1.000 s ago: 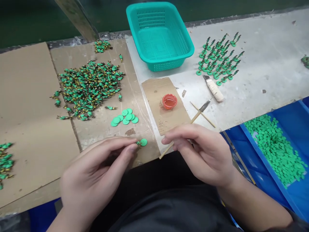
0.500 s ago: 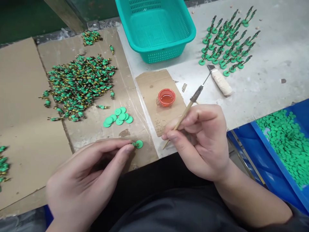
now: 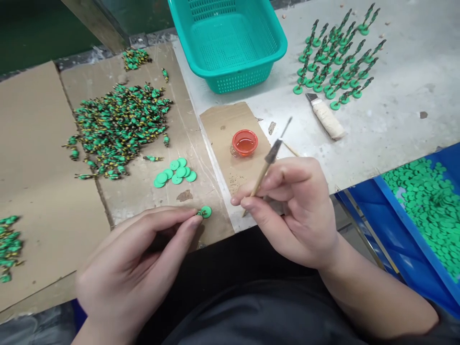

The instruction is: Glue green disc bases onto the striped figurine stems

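Note:
Between thumb and forefinger, my left hand [image 3: 143, 261] pinches a small figurine [image 3: 200, 213], mostly hidden by the fingertips, with a round green base [image 3: 206, 211] at its end. My right hand [image 3: 291, 211] grips a thin wooden-handled tool [image 3: 264, 172], its dark collar and fine metal tip pointing up and away. Just beyond the tool, a small red cup [image 3: 245, 143] of reddish liquid stands on a piece of cardboard [image 3: 224, 122]. Loose green discs [image 3: 176, 171] lie past my left fingertips.
A heap of green, black and yellow figurines [image 3: 122, 129] covers the cardboard at left. A teal basket [image 3: 230, 72] stands at the back. Several figurines on bases [image 3: 336, 67] stand at back right, near a wrapped-handle blade [image 3: 327, 117]. A blue bin [image 3: 406, 230] holds many green discs.
The tool in my right hand has tilted more upright, and that hand has shifted slightly left. My left hand keeps its pinch on the figurine. The whole view has shifted a little.

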Demonstrator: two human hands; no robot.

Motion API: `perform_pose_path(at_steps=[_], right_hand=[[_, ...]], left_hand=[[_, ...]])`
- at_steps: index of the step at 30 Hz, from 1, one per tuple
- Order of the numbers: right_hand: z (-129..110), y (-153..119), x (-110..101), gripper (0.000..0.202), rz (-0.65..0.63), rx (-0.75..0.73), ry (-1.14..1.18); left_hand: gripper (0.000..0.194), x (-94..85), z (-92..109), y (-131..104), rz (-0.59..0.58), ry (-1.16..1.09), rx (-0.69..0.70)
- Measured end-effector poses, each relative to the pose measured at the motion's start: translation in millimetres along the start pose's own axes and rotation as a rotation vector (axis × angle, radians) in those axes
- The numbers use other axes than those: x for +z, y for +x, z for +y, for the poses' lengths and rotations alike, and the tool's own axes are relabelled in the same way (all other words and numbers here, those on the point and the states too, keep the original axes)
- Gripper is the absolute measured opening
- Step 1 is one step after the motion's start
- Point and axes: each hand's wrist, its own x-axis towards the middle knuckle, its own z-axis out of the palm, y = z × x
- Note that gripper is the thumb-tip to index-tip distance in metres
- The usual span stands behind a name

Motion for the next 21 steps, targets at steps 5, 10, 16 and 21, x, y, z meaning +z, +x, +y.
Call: perform_pose_path(at_steps=[5,10,16,21], right_hand=[[-4,0,-4,0.023,-0.053,-0.026,-0.080],[-8,10,-12,0.009,-0.121,-0.166,-0.225],[-3,38,3,0.009,-0.234,-0.220,-0.182],[-2,52,13,0.013,-0.359,-0.034,-0.146]], left_hand=[[0.010,-1.6,1,-2,-0.014,0.062,0.129],[0.011,-0.2,-5,1,-0.022,0.067,0.180],[0.014,3.0,-3,0,0.017,0.056,0.118],[0.016,2.5,-2,-3,0.045,0.071,0.031]])
